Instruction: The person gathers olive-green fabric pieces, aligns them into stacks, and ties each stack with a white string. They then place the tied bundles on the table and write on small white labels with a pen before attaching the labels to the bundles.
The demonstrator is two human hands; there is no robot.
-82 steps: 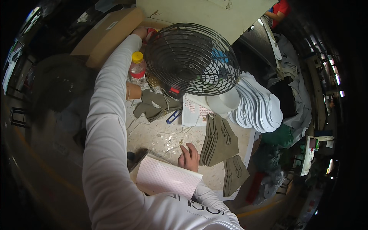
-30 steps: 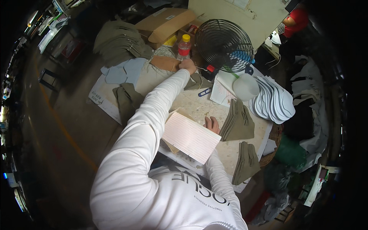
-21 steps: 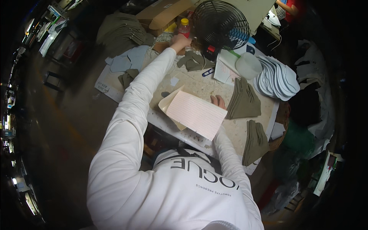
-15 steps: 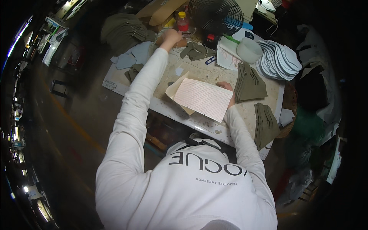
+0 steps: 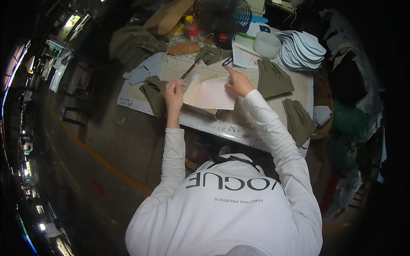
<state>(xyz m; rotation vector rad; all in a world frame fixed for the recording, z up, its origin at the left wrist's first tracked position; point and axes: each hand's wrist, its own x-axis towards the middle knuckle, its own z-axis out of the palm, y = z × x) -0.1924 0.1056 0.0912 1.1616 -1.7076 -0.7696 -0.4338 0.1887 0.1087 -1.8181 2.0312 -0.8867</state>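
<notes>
Your L hand (image 5: 173, 94) grips a slim, dark-and-red pen-like tool (image 5: 190, 70), tip angled twd the far edge of the worn, pale table (image 5: 173, 68). Btwn your hands, nr the table's front edge, lies a white paper sheet printed w/ pale-red rows (image 5: 209, 94). Your R hand (image 5: 240, 82), index finger extended, meets the sheet's R side; can't tell if it's pinching.

My white sweatshirt (image 5: 226, 213) with black lettering, my pale sheet (image 5: 212, 94) patterned in rows of small pinkish marks, my dark pen (image 5: 190, 70), olive-green cloth pieces (image 5: 274, 80), bluish-white stacked cutouts (image 5: 301, 50), black fan (image 5: 222, 16), yellow-capped bottle (image 5: 192, 30) with red label
</notes>
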